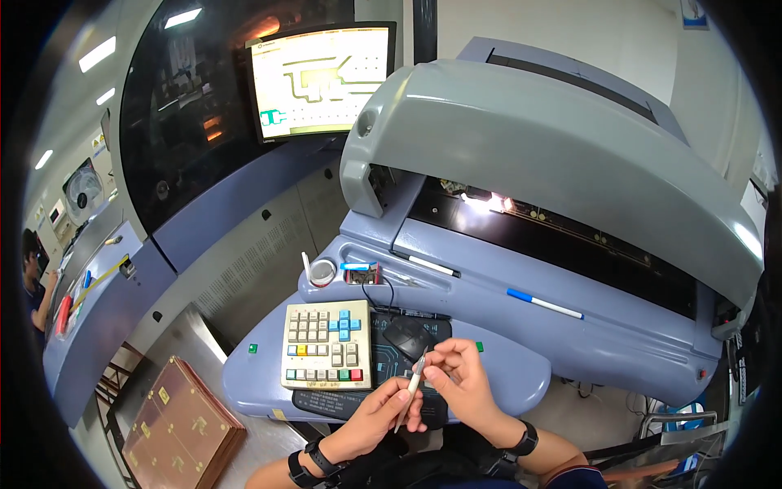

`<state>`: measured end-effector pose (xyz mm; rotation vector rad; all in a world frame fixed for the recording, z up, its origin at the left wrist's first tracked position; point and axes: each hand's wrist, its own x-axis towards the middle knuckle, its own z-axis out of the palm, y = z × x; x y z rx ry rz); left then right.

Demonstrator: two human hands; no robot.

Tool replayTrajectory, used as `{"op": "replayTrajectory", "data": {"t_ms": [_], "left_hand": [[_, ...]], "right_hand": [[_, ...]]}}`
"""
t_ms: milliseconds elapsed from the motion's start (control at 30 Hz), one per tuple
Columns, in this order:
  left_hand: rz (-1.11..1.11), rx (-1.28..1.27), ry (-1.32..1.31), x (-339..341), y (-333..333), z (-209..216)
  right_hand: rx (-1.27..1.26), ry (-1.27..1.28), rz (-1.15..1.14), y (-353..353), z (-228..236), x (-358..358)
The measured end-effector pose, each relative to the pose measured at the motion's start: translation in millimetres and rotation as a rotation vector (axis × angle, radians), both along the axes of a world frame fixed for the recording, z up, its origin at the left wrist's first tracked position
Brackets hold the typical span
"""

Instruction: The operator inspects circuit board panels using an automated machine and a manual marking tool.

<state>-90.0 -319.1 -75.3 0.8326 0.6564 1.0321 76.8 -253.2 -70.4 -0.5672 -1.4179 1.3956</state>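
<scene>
Low in the head view, my left hand (386,406) grips a slim pen-like tool (414,383) with a white barrel and a thin metallic tip. Its exact kind is too small to tell. My right hand (461,379) is closed around the tool's upper tip, thumb and fingers bent. Both hands are held over the front edge of a blue-grey console shelf (513,375). Just beyond them a black mouse (410,337) rests on a dark printed mat (326,403). Left of it sits a beige keypad (326,345) with coloured keys.
Behind the shelf stands a large machine with a grey curved hood (538,122) and a lit slot. A monitor (322,81) is at the upper left. Markers (544,303) and a small round dish (322,272) lie on the ledge. Copper-coloured panels (183,428) are stacked lower left. Another person (37,285) works far left.
</scene>
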Motion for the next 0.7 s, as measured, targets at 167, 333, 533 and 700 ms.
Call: {"op": "replayTrajectory", "data": {"t_ms": [167,333,533,700], "left_hand": [[-0.006,-0.041,-0.073,-1.8,-5.7,1.7],[0.105,0.027,-0.026,7.9,-4.0,3.3],[0.306,0.202,0.132,7.1,-2.0,-4.5],[0.333,0.184,0.178,5.0,-6.0,-4.1]], "right_hand": [[-0.266,0.038,0.250,11.2,11.4,-1.4],[-0.179,-0.012,0.221,13.4,0.5,1.3],[-0.007,-0.132,0.167,12.2,4.9,-2.8],[0.167,-0.222,0.140,10.4,8.0,-2.5]]}}
